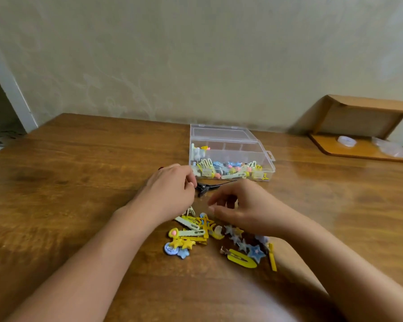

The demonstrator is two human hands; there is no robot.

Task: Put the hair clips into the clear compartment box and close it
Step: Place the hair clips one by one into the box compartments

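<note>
- Head view: wooden table [79, 182] fills the frame, pale wall behind, small wooden shelf [358, 117] far right w/ a clear tape roll [346, 141] on its base.
- Clear compartment box [230, 156] sits mid-table near the wall, lid open and tipped back. Front row already packed w/ clips, one back-left compartment part filled, other back compartments look vacant.
- Loose hair clips [219, 238] in a scattered pile close to the person, well apart from the box: yellow stars, blue stars, pastel snap clips, a yellow oval one.
- Left hand [168, 194] pinches the hinge end of a black alligator clip [209, 185]; clip lies just in front of the box wall, tip pointing right.
- Right hand [242, 208] hovers above the pile's far edge, fingers loosely curled, nothing held that I can see.
- Step in hand (judgement): move black clip into box. Approx. half of task left.
- To do it well: lift by hinge end, keep clip level, aim at a vacant back compartment since front row is crowded. Lay it lengthwise so lid can shut flat later. Risk: tip snagging a divider.
</note>
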